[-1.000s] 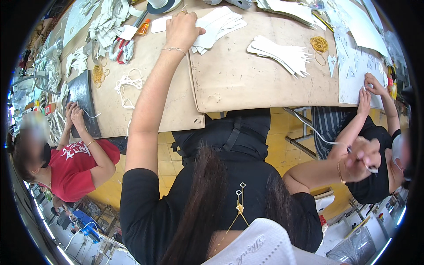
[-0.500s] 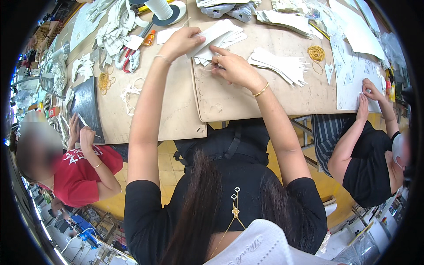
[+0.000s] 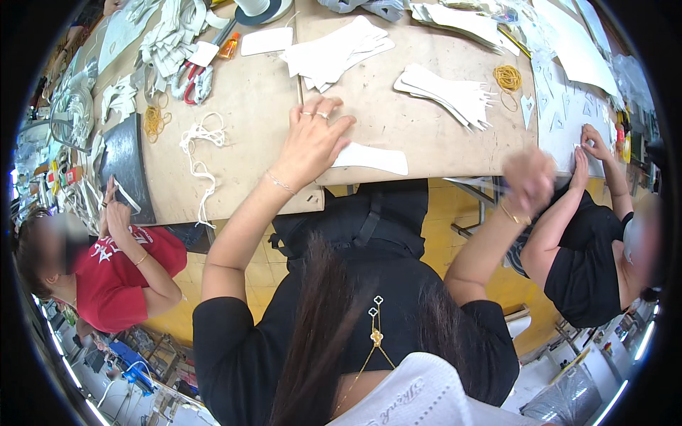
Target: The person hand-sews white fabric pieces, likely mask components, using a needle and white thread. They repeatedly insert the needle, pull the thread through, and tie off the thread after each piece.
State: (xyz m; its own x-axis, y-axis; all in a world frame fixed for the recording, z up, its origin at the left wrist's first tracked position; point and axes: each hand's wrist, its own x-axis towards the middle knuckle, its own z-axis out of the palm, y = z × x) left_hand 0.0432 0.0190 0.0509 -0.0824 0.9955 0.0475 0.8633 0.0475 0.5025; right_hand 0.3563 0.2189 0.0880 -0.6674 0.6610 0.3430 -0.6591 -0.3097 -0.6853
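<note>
My left hand (image 3: 312, 140) lies flat on the brown table (image 3: 426, 135), fingers spread, its fingertips pressing the left end of a white cut-out piece (image 3: 371, 158) near the table's front edge. My right hand (image 3: 529, 179) is blurred at the table's right front edge, fingers curled; whether it holds anything I cannot tell. A stack of white pieces (image 3: 334, 57) lies further back, and a fanned pile of white pieces (image 3: 447, 92) sits to its right.
A person in a red shirt (image 3: 114, 263) works at the left beside a dark tray (image 3: 128, 167). A person in black (image 3: 590, 248) works at the right on white sheets (image 3: 575, 99). Rubber bands (image 3: 507, 77), white cord (image 3: 199, 153) and red scissors (image 3: 190, 78) lie about.
My left hand came back from the far stack to the front edge with one white piece. My right hand left the table and swung to the right edge.
</note>
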